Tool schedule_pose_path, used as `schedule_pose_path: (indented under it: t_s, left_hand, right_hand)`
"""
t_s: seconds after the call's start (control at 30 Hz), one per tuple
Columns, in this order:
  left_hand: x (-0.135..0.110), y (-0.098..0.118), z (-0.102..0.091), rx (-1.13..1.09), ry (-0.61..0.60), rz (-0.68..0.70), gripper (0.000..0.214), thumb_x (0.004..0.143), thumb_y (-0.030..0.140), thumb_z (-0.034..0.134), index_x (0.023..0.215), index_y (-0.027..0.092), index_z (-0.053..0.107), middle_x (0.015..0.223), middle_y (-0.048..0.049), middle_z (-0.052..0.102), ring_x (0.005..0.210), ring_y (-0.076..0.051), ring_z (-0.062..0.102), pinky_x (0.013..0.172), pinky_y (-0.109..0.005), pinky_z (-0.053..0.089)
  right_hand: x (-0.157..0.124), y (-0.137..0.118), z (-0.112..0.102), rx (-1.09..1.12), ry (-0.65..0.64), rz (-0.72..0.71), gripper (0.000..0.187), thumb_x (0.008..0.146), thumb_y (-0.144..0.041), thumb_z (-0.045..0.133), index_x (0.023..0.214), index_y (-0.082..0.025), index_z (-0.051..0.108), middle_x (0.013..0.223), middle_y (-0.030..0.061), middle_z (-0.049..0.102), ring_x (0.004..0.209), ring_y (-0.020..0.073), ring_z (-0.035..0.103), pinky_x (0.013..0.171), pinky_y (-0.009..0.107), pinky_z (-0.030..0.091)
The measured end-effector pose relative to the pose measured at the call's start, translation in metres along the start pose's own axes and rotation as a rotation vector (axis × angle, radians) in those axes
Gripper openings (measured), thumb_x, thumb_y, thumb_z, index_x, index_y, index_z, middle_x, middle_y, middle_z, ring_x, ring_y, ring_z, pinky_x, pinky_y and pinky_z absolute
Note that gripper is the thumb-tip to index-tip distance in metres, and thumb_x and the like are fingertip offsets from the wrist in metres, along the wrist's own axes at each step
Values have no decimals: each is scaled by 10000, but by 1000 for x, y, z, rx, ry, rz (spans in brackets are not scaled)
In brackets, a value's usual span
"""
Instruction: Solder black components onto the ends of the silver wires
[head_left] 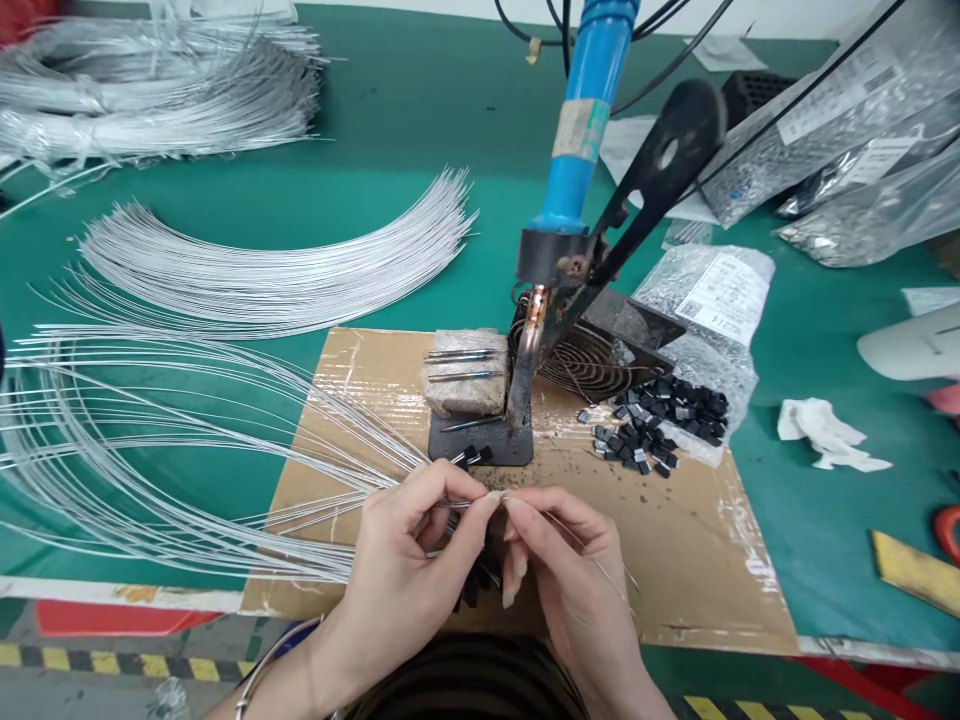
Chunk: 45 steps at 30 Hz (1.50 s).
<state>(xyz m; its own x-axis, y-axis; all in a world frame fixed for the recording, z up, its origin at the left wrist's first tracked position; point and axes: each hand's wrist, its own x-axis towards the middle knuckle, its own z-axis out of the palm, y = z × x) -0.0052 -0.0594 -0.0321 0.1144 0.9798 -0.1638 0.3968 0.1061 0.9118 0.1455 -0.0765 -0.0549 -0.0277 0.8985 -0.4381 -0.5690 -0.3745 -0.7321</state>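
My left hand (pixel 416 555) is closed in a pinch on a bundle of thin silver wires (pixel 187 480) that fans out to the left over the table. Small black components (pixel 472 585) hang beneath that hand on the wire ends. My right hand (pixel 559 555) is also pinched, thumb and forefinger meeting the left fingertips, on a single thin wire (pixel 600 565) that runs down to the right. Both hands hover over a taped cardboard sheet (pixel 675 560). Just beyond the fingertips stands a blue-handled soldering iron (pixel 581 150) in its black stand (pixel 484 445).
A sponge block (pixel 465 385) with pins lies beside the iron. Loose black components (pixel 660 420) spill from a plastic bag at the right. More cut wires (pixel 285 260) and coiled bundles (pixel 150 90) lie on the green mat (pixel 420 110). Bags of parts (pixel 840 130) sit at the back right.
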Motion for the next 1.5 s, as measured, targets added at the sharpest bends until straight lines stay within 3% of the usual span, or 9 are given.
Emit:
schedule_pose_path:
  t_s: [0.27, 0.53, 0.73, 0.93, 1.5]
  left_hand:
    - [2, 3, -4, 36, -21, 59, 217, 986, 277, 621, 797, 192, 682, 589, 30, 518, 520, -111, 419, 471, -224, 338]
    - [3, 5, -4, 63, -1, 86, 217, 973, 243, 629, 769, 192, 683, 558, 49, 453, 487, -98, 355, 428, -217, 266]
    - [3, 4, -1, 35, 10, 57, 225, 977, 255, 620, 769, 186, 674, 578, 32, 519, 496, -100, 404, 441, -211, 315]
    - [0, 3, 1, 105, 45, 120, 217, 972, 219, 625, 761, 195, 672, 554, 60, 432, 467, -89, 325, 424, -219, 257]
    - [0, 2, 0, 108, 6, 105, 216, 986, 231, 620, 780, 196, 675, 574, 57, 448, 482, -94, 343, 439, -228, 265]
  right_hand:
    - [5, -6, -5, 51, -57, 83, 182, 808, -331, 876, 734, -183, 802, 578, -32, 659, 353, 79, 594, 361, 154, 489]
    - [4, -8, -6, 35, -69, 96, 173, 821, -332, 866, 766, -177, 814, 616, -25, 668, 378, 81, 615, 387, 157, 511]
    - [3, -7, -7, 31, -62, 76, 178, 832, -348, 857, 797, -176, 825, 631, -19, 667, 392, 76, 607, 401, 163, 517]
    - [3, -5, -5, 44, -39, 76, 171, 814, -344, 865, 783, -181, 824, 616, -28, 652, 372, 66, 582, 383, 160, 498]
    - [4, -5, -9, 28, -56, 82, 195, 826, -350, 865, 756, -181, 796, 595, -33, 655, 374, 77, 604, 394, 164, 494]
